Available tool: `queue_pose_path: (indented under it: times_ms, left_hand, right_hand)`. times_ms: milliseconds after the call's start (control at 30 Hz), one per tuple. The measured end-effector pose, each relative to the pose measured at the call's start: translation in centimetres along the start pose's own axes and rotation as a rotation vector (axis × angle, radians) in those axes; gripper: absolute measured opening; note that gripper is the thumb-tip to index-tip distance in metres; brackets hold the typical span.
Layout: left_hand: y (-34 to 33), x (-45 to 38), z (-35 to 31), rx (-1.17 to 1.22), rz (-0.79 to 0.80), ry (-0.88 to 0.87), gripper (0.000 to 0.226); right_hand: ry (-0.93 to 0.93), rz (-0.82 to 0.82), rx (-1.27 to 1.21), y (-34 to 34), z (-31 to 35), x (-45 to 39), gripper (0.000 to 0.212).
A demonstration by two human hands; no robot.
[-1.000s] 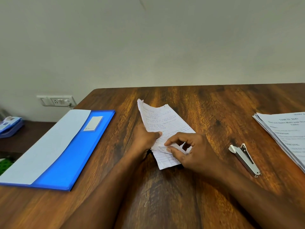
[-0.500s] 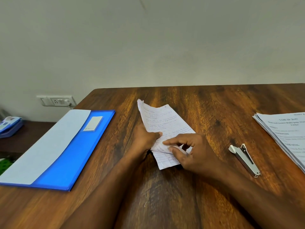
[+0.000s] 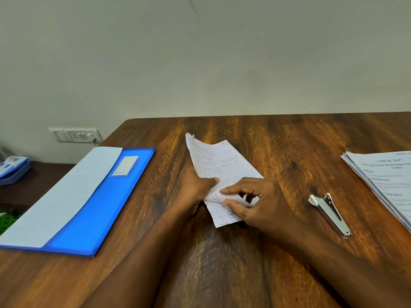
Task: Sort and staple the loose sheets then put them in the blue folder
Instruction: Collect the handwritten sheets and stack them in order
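Note:
A small stack of handwritten lined sheets (image 3: 219,165) lies on the wooden table (image 3: 278,141) in the middle. My left hand (image 3: 195,187) grips the stack's left edge, thumb on top. My right hand (image 3: 260,201) pinches a lifted lower corner of the top sheet between thumb and forefinger. A silver stapler (image 3: 331,214) lies on the table to the right of my right hand, untouched. The blue folder (image 3: 89,210) lies on the left with a pale inner flap and a small card pocket.
A pile of printed sheets (image 3: 387,185) sits at the right edge of the table. A wall socket (image 3: 76,134) is behind the table's left corner. A blue object (image 3: 13,170) rests on a lower surface at far left. A small loose staple (image 3: 196,274) lies near me.
My right forefinger and thumb have shifted slightly on the lower corner of the sheets, lifting it a little more. The left hand and the stack stay in place.

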State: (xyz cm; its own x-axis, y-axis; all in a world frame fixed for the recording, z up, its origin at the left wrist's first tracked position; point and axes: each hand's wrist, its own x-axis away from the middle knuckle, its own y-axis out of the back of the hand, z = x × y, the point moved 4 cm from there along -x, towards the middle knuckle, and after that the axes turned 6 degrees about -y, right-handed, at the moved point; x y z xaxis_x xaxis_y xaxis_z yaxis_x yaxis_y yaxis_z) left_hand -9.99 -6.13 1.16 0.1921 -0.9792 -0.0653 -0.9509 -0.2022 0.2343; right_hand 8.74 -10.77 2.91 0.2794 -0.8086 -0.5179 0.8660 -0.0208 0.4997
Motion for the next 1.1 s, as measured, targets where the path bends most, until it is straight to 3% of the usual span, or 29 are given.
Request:
queue_pose_path:
  times_ms: [533, 933, 1100]
  left_hand:
    - [-0.4, -0.1, 0.0, -0.016, 0.007, -0.031, 0.055]
    - [-0.3, -0.2, 0.1, -0.031, 0.003, -0.020, 0.054]
    - [0.0, -0.4, 0.1, -0.042, 0.018, -0.026, 0.049]
  right_hand:
    - [0.003, 0.007, -0.039, 0.3, 0.0, 0.1, 0.030]
    - [-0.025, 0.013, -0.124, -0.1, 0.4, 0.0, 0.016]
    - [0.073, 0.100, -0.070, -0.2, 1.6, 0.4, 0.044]
